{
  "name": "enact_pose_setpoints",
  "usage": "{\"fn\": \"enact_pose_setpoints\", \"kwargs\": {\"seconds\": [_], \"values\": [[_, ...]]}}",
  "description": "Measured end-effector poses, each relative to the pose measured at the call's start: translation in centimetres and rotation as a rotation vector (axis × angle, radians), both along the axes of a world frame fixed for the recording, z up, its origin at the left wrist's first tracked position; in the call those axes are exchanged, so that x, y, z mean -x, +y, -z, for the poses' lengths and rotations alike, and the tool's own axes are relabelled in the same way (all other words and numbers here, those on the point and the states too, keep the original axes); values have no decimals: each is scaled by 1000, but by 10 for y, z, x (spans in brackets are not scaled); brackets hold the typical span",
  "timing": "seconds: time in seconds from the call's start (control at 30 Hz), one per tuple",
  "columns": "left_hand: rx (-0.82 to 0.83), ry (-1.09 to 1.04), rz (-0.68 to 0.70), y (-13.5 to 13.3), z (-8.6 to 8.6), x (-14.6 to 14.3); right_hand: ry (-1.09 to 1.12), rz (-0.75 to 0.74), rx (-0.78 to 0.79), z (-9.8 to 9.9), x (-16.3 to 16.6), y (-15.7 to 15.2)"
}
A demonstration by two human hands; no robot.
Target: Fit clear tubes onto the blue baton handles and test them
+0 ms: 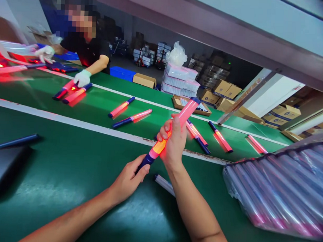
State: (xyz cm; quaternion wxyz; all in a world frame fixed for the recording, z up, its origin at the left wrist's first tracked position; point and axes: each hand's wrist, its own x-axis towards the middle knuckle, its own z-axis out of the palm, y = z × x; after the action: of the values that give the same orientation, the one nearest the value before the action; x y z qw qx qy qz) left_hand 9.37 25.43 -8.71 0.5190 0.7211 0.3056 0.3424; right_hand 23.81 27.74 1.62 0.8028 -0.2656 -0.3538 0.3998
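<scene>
A glowing red light baton (158,147) is held tilted in front of me, its dark cap at the upper right. My left hand (134,174) is closed round the dark blue handle at the lower end. Higher up, the fingers of my right hand (175,141) wrap the lit tube. Below my right wrist lies an unlit white baton (164,184), partly hidden by my forearm. Beyond my hands, several lit batons, among them one at the middle (132,118) and one farther right (220,137), rest on the green belt (161,129).
A co-worker's white-gloved hand (82,78) is on batons at the upper left. Plastic-wrapped batons (278,188) are stacked at the right. A dark-edged object (8,165) sits at the left. White rails (71,121) border the belt. Cardboard boxes (226,89) stand behind.
</scene>
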Motion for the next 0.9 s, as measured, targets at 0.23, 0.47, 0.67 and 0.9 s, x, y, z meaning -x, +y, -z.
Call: {"fn": "enact_pose_setpoints", "kwargs": {"seconds": [0.23, 0.47, 0.67, 0.9], "values": [[-33, 103, 168, 11, 4, 22, -229, -174, -91, 10, 9, -14], [-219, -52, 43, 11, -9, 16, -317, -240, -136, 18, 25, -25], [-198, -78, -36, 4, 10, 26, -429, -205, -156, 31, 41, -27], [-55, -33, -86, 30, 2, 0, -578, -198, 34, 54, 3, -7]]}}
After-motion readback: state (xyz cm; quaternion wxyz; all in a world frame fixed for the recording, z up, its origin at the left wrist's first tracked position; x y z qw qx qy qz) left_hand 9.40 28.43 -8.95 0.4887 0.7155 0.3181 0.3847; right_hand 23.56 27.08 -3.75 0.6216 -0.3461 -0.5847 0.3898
